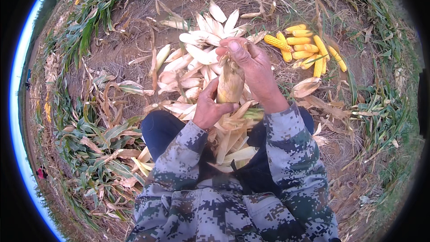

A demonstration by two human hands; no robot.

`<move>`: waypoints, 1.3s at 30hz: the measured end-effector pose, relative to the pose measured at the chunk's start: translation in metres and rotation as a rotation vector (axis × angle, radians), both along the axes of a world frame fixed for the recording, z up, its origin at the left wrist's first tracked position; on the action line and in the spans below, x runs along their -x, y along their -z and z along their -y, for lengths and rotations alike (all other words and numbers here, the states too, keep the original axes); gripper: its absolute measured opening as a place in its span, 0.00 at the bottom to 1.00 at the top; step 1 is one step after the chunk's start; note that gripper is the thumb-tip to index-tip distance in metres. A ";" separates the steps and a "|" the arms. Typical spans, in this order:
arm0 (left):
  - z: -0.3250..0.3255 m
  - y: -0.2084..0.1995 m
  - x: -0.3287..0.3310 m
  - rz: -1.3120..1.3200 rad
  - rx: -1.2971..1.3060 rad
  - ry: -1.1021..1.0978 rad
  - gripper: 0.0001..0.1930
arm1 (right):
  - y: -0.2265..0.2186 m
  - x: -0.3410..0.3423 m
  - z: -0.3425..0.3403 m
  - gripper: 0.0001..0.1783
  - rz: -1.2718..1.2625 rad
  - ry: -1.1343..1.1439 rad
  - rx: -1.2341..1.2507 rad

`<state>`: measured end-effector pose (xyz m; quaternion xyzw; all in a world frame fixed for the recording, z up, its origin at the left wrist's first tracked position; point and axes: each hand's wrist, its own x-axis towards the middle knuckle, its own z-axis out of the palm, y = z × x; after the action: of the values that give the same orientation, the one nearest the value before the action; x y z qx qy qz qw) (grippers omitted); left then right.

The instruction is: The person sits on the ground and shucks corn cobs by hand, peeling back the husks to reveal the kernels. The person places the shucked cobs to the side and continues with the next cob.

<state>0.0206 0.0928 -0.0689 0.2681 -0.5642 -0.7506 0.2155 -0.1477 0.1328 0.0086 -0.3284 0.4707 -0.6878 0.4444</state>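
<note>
Straw-coloured, husk-wrapped corn point(230, 87) sits clasped in the left grip point(209, 109); the right grip point(256, 68) curls at its tip, pinch unclear. Steady support below should help it peel cleanly.

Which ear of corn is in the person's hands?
The husk-wrapped ear, gripped by the left hand, with the right hand at its tip; the yellow ears lie bare on the ground.

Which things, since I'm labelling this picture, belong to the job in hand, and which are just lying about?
Likely the job's:
tan, tapered husk-wrapped corn ear, left hand gripping it, right hand at its tip;
heap of cream, papery husks;
bare, slender yellow ears.

Likely lying about:
long, strap-like green leaves;
dry, curled brown leaves.
</note>
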 end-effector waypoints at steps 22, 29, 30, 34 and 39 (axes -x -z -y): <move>-0.023 -0.007 -0.018 -0.127 -0.132 -0.094 0.39 | 0.023 -0.013 0.020 0.21 0.738 0.344 -0.014; -0.035 0.011 -0.012 -0.344 -0.451 -0.118 0.39 | 0.015 -0.018 0.021 0.16 0.877 0.219 0.180; -0.031 0.011 -0.015 -0.337 -0.474 -0.108 0.40 | 0.014 -0.019 0.021 0.16 0.781 0.232 0.138; -0.019 0.010 -0.029 -0.395 -0.498 -0.033 0.43 | 0.012 -0.028 0.019 0.15 0.435 0.230 0.033; -0.017 0.019 -0.036 -0.341 -0.443 -0.075 0.45 | 0.005 -0.037 0.016 0.18 0.358 0.071 0.020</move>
<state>0.0563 0.1096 -0.0877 0.1992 -0.3314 -0.8815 0.2711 -0.1109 0.1173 0.0037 -0.1884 0.3884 -0.7552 0.4933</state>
